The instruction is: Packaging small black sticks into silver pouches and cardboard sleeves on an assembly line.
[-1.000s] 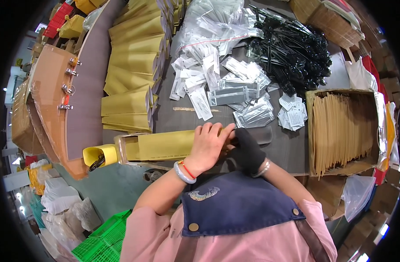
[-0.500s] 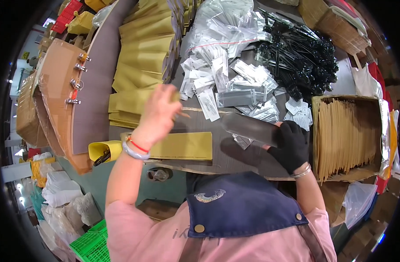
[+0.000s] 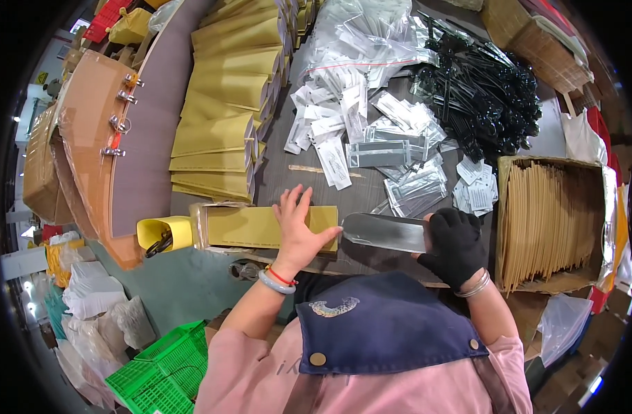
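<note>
My bare left hand (image 3: 298,231) lies over a long yellow paper sleeve (image 3: 250,228) flat at the table's near edge. Its fingers are spread, and the thumb reaches the sleeve's right end. In my right hand (image 3: 455,247), in a black fingerless glove, is one end of a long dark grey, trough-shaped tool (image 3: 385,231) with a tapered tip. That tip points left, close to my left thumb and the sleeve's end; whether they touch I cannot tell. Fingers of the right hand are closed round the tool's right end.
Upright yellow paper sleeves (image 3: 219,103) stand in rows at far left. Beyond the tool lie clear packets (image 3: 416,190), white slips (image 3: 336,162) and black long-handled utensils (image 3: 481,90). A carton of thin wooden sticks (image 3: 547,221) is at right. A yellow holder (image 3: 165,236) hangs at the left edge.
My left hand has come down and right, from a blurred spot above the sleeve onto its right part. The tool has turned level and moved slightly nearer, with its tip by the sleeve.
</note>
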The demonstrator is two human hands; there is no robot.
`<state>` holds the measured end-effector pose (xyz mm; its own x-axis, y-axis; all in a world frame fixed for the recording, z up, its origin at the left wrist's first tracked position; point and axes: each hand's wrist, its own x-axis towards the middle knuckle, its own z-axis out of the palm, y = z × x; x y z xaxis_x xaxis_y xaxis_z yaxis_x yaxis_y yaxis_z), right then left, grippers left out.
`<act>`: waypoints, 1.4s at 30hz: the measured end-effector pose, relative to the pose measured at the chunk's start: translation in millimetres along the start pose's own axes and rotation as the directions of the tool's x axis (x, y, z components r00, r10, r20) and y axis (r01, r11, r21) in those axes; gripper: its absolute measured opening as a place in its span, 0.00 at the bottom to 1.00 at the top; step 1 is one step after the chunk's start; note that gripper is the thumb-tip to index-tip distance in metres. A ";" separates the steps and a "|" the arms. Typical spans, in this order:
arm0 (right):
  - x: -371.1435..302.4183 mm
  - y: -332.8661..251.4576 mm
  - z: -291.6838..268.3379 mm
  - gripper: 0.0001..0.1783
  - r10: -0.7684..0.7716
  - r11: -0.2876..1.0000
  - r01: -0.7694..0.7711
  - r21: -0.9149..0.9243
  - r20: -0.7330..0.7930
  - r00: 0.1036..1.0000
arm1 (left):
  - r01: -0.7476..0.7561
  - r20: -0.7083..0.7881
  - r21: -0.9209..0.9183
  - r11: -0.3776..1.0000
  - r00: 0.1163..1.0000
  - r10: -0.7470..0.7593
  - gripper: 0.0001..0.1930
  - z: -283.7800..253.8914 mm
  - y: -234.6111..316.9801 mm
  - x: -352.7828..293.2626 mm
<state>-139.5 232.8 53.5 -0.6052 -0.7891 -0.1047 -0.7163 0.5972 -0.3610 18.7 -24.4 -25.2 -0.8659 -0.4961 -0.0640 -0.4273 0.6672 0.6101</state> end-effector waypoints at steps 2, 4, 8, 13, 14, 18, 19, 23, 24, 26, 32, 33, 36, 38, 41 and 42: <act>0.9 -1.6 4.8 0.35 -0.018 0.999 0.017 0.030 0.015 1.000 | -0.005 0.000 -0.010 1.000 1.000 0.005 0.46 0.4 -2.9 -0.2; 3.8 -5.3 11.2 0.35 -0.022 0.998 0.020 0.052 0.037 0.999 | -0.016 0.001 -0.021 1.000 1.000 0.016 0.46 1.6 -1.6 0.0; 8.5 -5.7 9.3 0.35 -0.023 1.000 0.022 0.017 0.033 0.999 | -0.028 -0.056 -0.014 1.000 0.998 0.027 0.45 6.8 3.6 -3.3; 4.2 1.3 -1.5 0.36 0.018 0.998 -0.018 -0.052 -0.005 1.000 | -0.033 -0.055 -0.049 0.998 0.998 0.030 0.46 6.2 0.1 -2.9; 4.7 1.2 -0.8 0.36 0.016 0.999 -0.016 -0.051 -0.005 1.000 | -0.019 -0.042 -0.053 0.998 0.999 0.017 0.46 3.8 0.9 -2.8; 16.8 -9.8 22.0 0.35 -0.052 0.995 0.047 0.090 0.053 0.997 | -0.011 -0.015 -0.055 0.998 1.000 0.010 0.46 0.1 4.6 -1.3; 24.6 -18.7 32.6 0.35 -0.091 0.981 0.076 0.179 0.073 0.993 | -0.023 -0.012 -0.056 0.998 1.000 0.022 0.46 -0.7 6.0 -0.8; 41.5 -35.1 55.5 0.37 -0.214 0.959 0.220 0.178 -0.051 0.975 | -0.099 0.188 -0.037 0.994 0.977 0.104 0.39 -12.1 3.7 24.4; 41.7 -29.3 56.5 0.38 -0.263 0.928 0.294 0.228 -0.158 0.952 | -0.160 0.252 -0.050 0.986 0.953 0.168 0.36 -14.3 1.5 38.4; 29.8 -9.7 35.1 0.37 -0.135 0.970 0.174 0.169 -0.220 0.966 | -0.350 0.164 0.128 0.928 0.930 0.328 0.31 -13.0 0.2 70.4; -78.5 182.3 -3.9 0.16 0.409 0.902 -0.393 0.178 -0.641 0.650 | -0.645 0.243 0.343 0.683 0.763 0.599 0.14 -19.5 5.8 124.0; -106.9 217.1 -13.8 0.18 0.490 0.830 -0.536 0.154 -0.659 0.570 | -0.661 0.264 0.312 0.682 0.750 0.606 0.10 -22.1 7.7 127.1; -161.8 277.8 -17.5 0.22 0.640 0.581 -0.814 0.005 -0.619 0.454 | -0.642 0.205 0.072 0.764 0.759 0.618 0.09 -3.3 11.5 129.0; -163.8 281.9 -20.1 0.22 0.686 0.552 -0.833 -0.039 -0.548 0.479 | -0.566 0.112 -0.182 0.804 0.800 0.589 0.12 20.3 23.7 133.3; -150.3 260.1 -33.8 0.19 0.813 0.442 -0.887 -0.132 -0.359 0.459 | -0.514 0.019 0.105 0.851 0.857 0.515 0.16 40.0 58.6 136.1; -153.6 262.7 -27.3 0.18 0.753 0.492 -0.863 -0.113 -0.442 0.487 | -0.503 0.069 0.148 0.851 0.864 0.499 0.18 40.6 65.2 139.1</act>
<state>-244.3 514.8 0.0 -0.9879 0.1284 0.0871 0.1304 0.9913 0.0175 -140.2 -27.3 -26.4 -0.9791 -0.0576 0.1949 0.0337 0.8998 0.4350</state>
